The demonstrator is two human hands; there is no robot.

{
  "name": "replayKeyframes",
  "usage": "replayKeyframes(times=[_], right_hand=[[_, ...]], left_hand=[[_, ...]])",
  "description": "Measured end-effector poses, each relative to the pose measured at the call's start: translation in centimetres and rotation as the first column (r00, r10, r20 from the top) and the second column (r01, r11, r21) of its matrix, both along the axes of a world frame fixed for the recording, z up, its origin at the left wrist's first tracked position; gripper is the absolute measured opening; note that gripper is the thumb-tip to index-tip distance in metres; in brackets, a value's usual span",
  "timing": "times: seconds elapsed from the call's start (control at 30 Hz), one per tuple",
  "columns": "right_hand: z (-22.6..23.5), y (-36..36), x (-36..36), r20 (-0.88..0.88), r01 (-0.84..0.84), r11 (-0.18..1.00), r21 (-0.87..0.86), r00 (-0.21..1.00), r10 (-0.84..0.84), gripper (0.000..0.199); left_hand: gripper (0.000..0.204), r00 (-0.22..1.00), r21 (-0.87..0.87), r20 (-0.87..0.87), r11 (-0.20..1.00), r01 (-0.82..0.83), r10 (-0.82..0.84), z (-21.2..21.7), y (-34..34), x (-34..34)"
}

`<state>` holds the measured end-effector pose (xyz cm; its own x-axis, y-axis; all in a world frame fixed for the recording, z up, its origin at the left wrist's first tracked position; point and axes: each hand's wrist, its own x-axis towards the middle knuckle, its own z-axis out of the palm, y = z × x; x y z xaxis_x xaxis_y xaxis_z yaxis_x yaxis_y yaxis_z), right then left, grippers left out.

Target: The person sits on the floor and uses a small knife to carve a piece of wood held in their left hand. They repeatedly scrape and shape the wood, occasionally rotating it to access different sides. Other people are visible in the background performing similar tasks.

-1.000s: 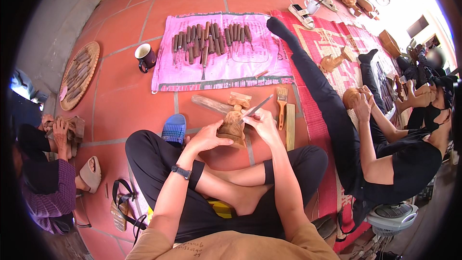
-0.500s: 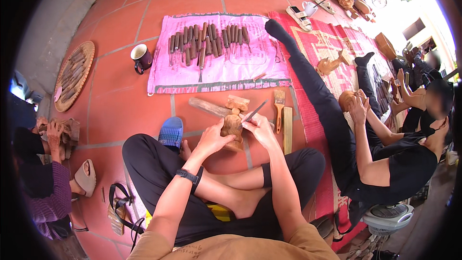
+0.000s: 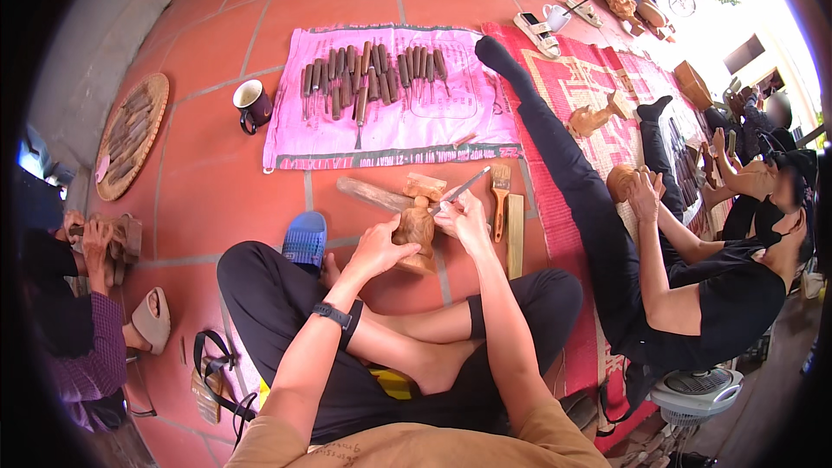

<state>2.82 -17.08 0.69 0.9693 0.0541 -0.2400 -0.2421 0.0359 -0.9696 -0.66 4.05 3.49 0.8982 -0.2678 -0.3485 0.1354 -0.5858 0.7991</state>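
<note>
dark mug (image 3: 253, 109) | blue slipper (image 3: 304, 238) | red mat (image 3: 591, 69) | white fan (image 3: 693, 397)

Smooth wooden carving (image 3: 416, 232), seemingly metal tool (image 3: 469, 182), matt floor tiles (image 3: 212, 169), cloth trousers (image 3: 264, 290)

The thin tool (image 3: 472, 182) in the right hand (image 3: 465, 221) stood up more steeply half a second ago; now it leans over again, at nearly the slant it had a second ago, and the right hand has come back up a little with it. In the left hand (image 3: 379, 247) the wooden carving (image 3: 416, 230) has turned slightly since the first picture: its base, wide and flared then, now looks narrower and rounder. Off to the right, a farther worker's hand (image 3: 720, 142) has risen. The view itself has swung slightly, so the cup (image 3: 252, 106) and slipper (image 3: 305, 240) appear farther left
</note>
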Motion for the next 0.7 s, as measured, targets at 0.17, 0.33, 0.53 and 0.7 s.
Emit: replayKeyframes(times=[0.17, 0.33, 0.53, 0.7], right_hand=[[-0.9, -0.7, -0.7, 0.064, -0.143, 0.989, -0.033, 0.987, 0.145, 0.008], [-1.4, -0.3, 0.0, 0.009, 0.105, 0.988, 0.117, 0.994, -0.106, 0.009], [0.0, -0.3, -1.7, 0.133, 0.045, 0.998, -0.033, 0.990, -0.041, 0.004], [0.7, 1.3, -2.3, 0.167, 0.002, 0.999, 0.045, 0.986, -0.010, 0.005]], left_hand=[[0.081, 1.000, 0.007, 0.007, 1.000, -0.009, 0.009, 0.4, -0.1, -0.4], [0.049, 0.970, -0.365, -0.209, 0.911, -0.193, 0.122, -3.5, 1.7, 0.9], [0.038, 0.847, -0.456, -0.380, 0.721, -0.522, 0.373, -3.1, 2.3, 1.3], [0.026, 0.791, -0.559, -0.357, 0.565, -0.608, 0.497, -2.2, 2.3, 1.4]])
